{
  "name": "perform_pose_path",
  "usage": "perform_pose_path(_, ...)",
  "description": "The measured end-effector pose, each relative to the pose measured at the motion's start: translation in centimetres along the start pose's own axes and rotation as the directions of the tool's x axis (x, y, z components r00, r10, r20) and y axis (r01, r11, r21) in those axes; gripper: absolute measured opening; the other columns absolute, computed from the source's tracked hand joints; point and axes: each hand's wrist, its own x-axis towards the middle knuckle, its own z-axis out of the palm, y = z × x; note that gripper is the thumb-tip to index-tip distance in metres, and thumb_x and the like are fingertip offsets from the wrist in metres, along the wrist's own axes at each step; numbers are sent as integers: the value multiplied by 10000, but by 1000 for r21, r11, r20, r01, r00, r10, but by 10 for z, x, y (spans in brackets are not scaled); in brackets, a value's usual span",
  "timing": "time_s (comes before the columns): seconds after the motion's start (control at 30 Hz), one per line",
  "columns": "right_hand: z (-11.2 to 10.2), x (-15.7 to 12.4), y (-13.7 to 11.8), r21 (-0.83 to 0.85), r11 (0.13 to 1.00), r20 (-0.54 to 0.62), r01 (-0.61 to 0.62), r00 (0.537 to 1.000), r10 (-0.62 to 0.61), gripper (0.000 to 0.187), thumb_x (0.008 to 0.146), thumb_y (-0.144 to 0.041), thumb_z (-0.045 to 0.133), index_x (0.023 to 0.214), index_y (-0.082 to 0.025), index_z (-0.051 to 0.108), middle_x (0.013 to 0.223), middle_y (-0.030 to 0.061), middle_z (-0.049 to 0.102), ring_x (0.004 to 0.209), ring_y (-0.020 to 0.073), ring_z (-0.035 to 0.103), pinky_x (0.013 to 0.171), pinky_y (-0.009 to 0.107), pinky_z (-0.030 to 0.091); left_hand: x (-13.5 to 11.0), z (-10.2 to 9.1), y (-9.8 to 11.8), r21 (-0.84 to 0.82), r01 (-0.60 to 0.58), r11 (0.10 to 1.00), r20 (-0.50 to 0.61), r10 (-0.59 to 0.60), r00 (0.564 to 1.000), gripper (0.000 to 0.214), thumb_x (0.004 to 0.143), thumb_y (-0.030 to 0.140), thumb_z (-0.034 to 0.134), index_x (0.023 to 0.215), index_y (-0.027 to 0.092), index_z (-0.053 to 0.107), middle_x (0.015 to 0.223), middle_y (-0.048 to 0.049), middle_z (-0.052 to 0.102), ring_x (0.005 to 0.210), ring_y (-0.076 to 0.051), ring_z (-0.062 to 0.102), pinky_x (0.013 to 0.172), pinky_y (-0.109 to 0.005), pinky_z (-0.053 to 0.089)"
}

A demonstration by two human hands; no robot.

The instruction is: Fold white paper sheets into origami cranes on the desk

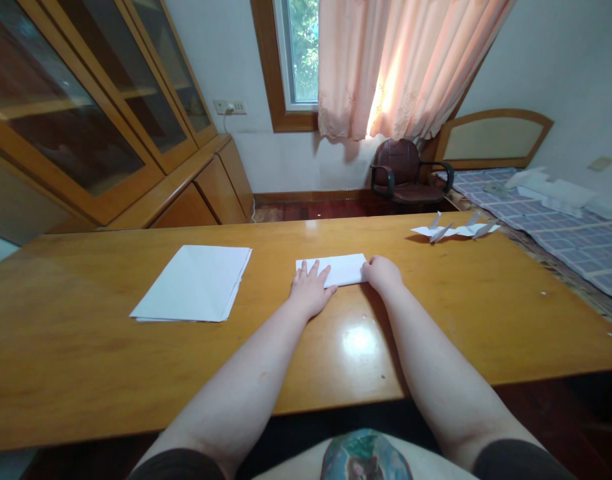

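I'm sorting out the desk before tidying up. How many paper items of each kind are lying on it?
Stack of white paper: 1
Folded white sheet: 1
Spiky folded paper figure: 1
Total: 3

A folded white paper (pixel 333 269) lies on a honey-yellow wooden table (pixel 86 347), and a white paper stack (pixel 191 287) matches it. Peach curtains (pixel 401 67) end in a paler lace hem (pixel 349 120). A dark maroon chair (pixel 399 163) sits near a bed cover (pixel 551 230) of blue-and-white check.
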Motion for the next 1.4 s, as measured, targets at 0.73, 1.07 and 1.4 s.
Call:
perform_pose_path(0.73,3,1,-1,-9,1000,4,-7,1000,7,347,866,-286,419,1033,-134,683,1060,173,681,992,266,637,802,316,459,-2,-3,3,4,15,1000,26,-15,1000,700,870,638,323,1478,301,242,1565,-75,194,1418,-395,103,1121,-519,148)
perform_pose_path(1.07,4,1,-1,-24,1000,18,-15,1000,15,350,874,-277,421,1059,-119,672,1088,185,673,1017,266,631,831,321,452,-2,-3,3,-7,18,1000,54,-17,998,721,866,641,318,1487,289,218,1572,-75,165,1416,-409,70,1125,-525,129)
perform_pose_path(1.4,7,2,-1,-37,999,17,-17,1000,17,351,879,-277,420,1061,-117,673,1083,190,671,1020,271,630,827,328,458,-1,-3,3,-14,18,1000,63,-17,998,725,863,649,312,1489,299,208,1576,-68,148,1422,-398,55,1124,-526,130)
